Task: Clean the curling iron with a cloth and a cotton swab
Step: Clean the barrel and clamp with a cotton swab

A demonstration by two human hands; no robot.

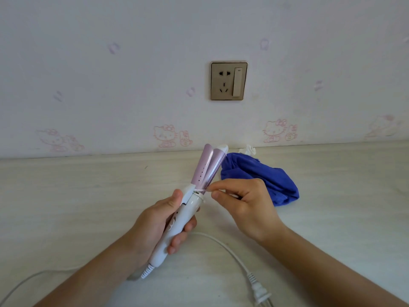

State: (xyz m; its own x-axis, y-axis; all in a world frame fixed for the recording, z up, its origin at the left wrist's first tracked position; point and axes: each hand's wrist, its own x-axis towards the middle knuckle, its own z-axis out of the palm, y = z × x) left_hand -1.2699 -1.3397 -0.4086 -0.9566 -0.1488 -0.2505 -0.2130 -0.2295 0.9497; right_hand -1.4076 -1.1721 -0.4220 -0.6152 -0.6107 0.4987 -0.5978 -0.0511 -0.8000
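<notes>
Fingers of the left hand curl tight round the white handle of the curling iron, thumb up near the hinge. Right hand pinches a cotton swab btwn thumb & forefinger, other fingers curled in. The swab tip is poked into the gap at the base of the purple plates.

Around: a blue cloth lies crumpled on the surface, just right of the plates and partly hidden behind the right hand. A small white crumpled bit sits behind it by the wall; can't tell what it is. The white cord loops across the surface under the right forearm, and its plug lies loose at the near edge. A wall socket sits higher up, well apart.

The iron is held above the surface, mid-scene. Its long axis is tilted, w/ the cord end low & near the person and the tip up & away toward the wall, leaning slightly right. The plates are splayed in a V.
</notes>
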